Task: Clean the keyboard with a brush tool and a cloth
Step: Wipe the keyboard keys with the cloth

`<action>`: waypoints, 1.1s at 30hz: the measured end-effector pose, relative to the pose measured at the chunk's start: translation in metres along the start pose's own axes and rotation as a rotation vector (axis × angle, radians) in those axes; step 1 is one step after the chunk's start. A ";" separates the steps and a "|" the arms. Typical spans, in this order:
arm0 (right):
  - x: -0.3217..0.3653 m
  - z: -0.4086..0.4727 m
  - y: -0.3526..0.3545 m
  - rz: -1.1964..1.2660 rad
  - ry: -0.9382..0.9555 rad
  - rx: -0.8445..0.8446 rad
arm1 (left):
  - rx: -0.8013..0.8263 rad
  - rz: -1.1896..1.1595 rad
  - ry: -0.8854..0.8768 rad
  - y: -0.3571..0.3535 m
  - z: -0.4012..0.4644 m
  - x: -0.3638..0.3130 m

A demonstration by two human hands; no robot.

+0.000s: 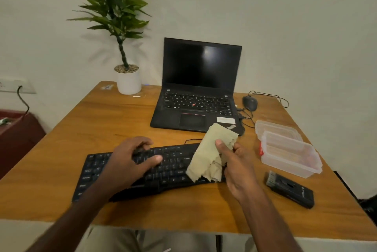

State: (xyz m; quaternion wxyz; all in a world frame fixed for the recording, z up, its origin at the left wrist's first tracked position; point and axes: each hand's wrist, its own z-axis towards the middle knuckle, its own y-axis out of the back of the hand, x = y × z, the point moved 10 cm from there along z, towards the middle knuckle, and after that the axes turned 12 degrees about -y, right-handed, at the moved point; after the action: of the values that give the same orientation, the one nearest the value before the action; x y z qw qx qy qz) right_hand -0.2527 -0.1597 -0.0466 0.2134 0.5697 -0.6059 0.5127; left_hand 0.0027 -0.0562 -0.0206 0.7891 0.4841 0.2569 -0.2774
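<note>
Keyboard (pixel 142 172) sits on the wooden table (pixel 102 121) right in front of you, angled, near edge toward you. Your left hand (pixel 130 160) lies on its middle keys, fingers spread and only slightly bent, hiding the keys under it. Your right hand (pixel 234 162) pinches the cloth (pixel 210 156) between thumb and curled fingers; cloth hangs over the keyboard's right end and covers it, plus the near right corner of the laptop (pixel 195 98). Brush tool (pixel 289 189) lies on the table right of the keyboard, untouched, bristles at its far end; white print on its near end is too small to read. Laptop screen is dark; logo on its palm rest is partly covered, white sticker beside it unreadable. Two clear plastic containers (pixel 287 147) beyond the brush, red label on one illegible. Mouse (pixel 250 103) and potted plant (pixel 124 47) at the back. Key legends are too blurred to read.
</note>
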 end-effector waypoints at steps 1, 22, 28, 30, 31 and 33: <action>-0.003 0.000 -0.008 -0.033 0.030 0.003 | 0.014 0.094 0.037 0.019 -0.012 0.018; -0.064 0.010 -0.222 -1.290 0.676 -0.058 | 0.200 0.252 0.114 0.076 -0.090 0.114; -0.104 0.004 -0.294 -1.435 0.664 0.215 | 0.166 0.297 0.124 0.077 -0.088 0.115; -0.123 0.004 -0.301 -1.519 0.618 0.270 | 0.176 0.312 0.112 0.076 -0.088 0.115; -0.123 0.006 -0.299 -1.500 0.606 0.256 | 0.182 0.321 0.106 0.075 -0.087 0.115; -0.119 0.010 -0.294 -1.466 0.602 0.239 | 0.192 0.344 0.096 0.073 -0.086 0.115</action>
State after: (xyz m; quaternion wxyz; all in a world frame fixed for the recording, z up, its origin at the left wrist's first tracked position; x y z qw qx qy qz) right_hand 0.0490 -0.0603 -0.0397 0.5875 0.6791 0.0652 0.4353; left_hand 0.1232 0.0279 -0.0872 0.7619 0.6067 0.1800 -0.1381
